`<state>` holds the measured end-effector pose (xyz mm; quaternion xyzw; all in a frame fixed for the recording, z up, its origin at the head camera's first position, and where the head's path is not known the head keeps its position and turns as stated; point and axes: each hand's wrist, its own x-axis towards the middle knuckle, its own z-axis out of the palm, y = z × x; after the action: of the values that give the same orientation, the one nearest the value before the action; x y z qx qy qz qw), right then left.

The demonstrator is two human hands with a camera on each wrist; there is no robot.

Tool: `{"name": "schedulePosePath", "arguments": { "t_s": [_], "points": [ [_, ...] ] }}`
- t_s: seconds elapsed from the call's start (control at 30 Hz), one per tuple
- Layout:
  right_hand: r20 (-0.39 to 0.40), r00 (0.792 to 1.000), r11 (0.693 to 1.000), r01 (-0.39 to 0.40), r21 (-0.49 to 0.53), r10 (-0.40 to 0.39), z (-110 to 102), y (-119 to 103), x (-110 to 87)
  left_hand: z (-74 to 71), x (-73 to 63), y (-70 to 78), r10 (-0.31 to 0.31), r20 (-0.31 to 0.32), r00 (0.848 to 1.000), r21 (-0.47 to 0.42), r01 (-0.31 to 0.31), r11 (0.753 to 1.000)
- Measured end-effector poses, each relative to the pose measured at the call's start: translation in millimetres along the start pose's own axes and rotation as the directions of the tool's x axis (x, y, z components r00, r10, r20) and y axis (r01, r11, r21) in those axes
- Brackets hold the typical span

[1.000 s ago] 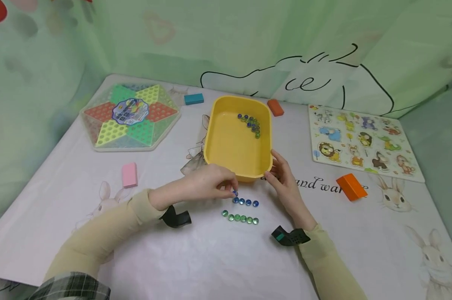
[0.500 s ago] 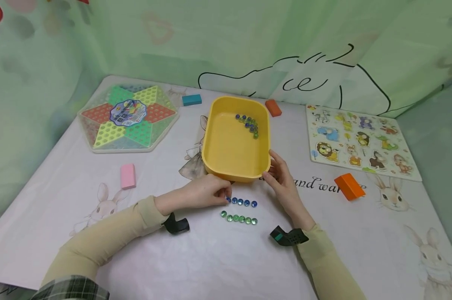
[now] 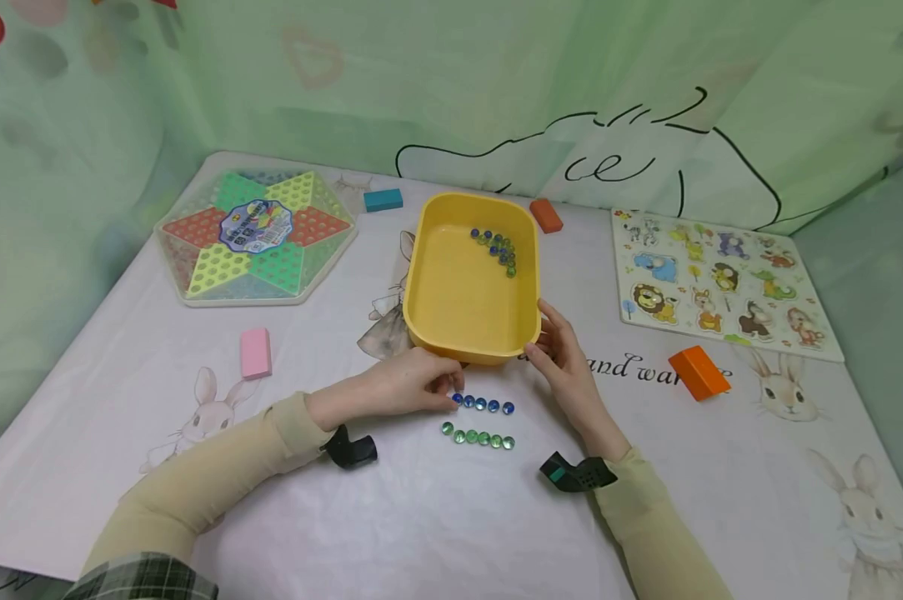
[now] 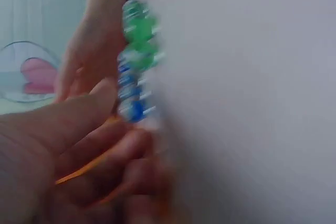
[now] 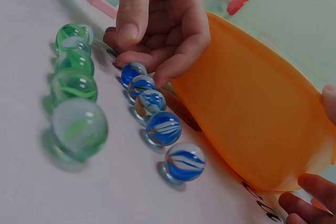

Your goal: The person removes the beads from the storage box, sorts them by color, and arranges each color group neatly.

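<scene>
My left hand (image 3: 409, 383) is at the left end of a row of blue marbles (image 3: 481, 404), its fingertips right by the endmost blue marble (image 5: 133, 73). Its thumb and fingers are loosely bent, with nothing between them in the right wrist view. Nearer to me runs a second row, of green marbles (image 3: 484, 438). My right hand (image 3: 569, 379) holds the near right corner of a yellow plastic basin (image 3: 459, 308), thumb and fingers around the corner. More blue and green marbles (image 3: 505, 250) lie inside, toward its far right. The left wrist view is blurred.
A hexagonal Chinese checkers set (image 3: 256, 237) lies at the back left, an animal puzzle board (image 3: 721, 283) at the right. Pink (image 3: 256, 352), teal (image 3: 383, 200), red-orange (image 3: 546, 216) and orange blocks (image 3: 699, 373) are spread about the table. A curtain (image 3: 496, 83) hangs behind.
My left hand has brought a blue marble down and left to the end of the blue row and let it go. My right hand has stayed at the basin.
</scene>
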<state>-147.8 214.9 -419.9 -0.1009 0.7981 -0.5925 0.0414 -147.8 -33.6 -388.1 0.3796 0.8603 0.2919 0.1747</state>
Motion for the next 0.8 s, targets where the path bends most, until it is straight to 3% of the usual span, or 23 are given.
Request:
{"name": "schedulePosePath", "arguments": {
  "t_s": [0.1,0.23,0.3,0.37,0.43,0.57,0.8],
  "points": [
    [-0.001,1.000,1.000,0.000,0.001,0.000,-0.1,-0.4,-0.3,-17.6,-5.9,8.7,0.020,0.080,0.997,0.047,-0.023,0.999],
    [-0.001,1.000,1.000,0.001,0.002,-0.001,-0.3,-1.2,-0.7,-51.1,-11.2,26.0,0.075,0.188,0.979,0.079,-0.091,0.993],
    [-0.001,1.000,1.000,-0.002,0.004,0.002,-0.3,-1.5,-0.8,-67.2,-9.2,33.2,0.114,0.185,0.976,0.065,-0.128,0.990],
    [0.003,1.000,1.000,-0.002,0.010,0.002,-0.4,-1.5,-1.1,-81.4,-2.5,36.8,0.157,0.143,0.977,0.031,-0.163,0.986],
    [0.004,1.000,1.000,-0.004,0.012,0.004,-0.6,-1.1,-1.4,-93.3,9.1,38.0,0.182,0.077,0.980,-0.005,-0.183,0.983],
    [0.001,1.000,1.000,-0.008,0.004,0.008,-0.5,0.0,-1.7,-110.7,43.5,37.1,0.145,-0.020,0.989,-0.010,-0.145,0.989],
    [0.001,1.000,0.999,-0.030,-0.009,0.030,-1.3,0.3,-2.3,-114.5,112.3,24.5,0.027,-0.105,0.994,0.064,-0.020,0.998]
  ]
}}
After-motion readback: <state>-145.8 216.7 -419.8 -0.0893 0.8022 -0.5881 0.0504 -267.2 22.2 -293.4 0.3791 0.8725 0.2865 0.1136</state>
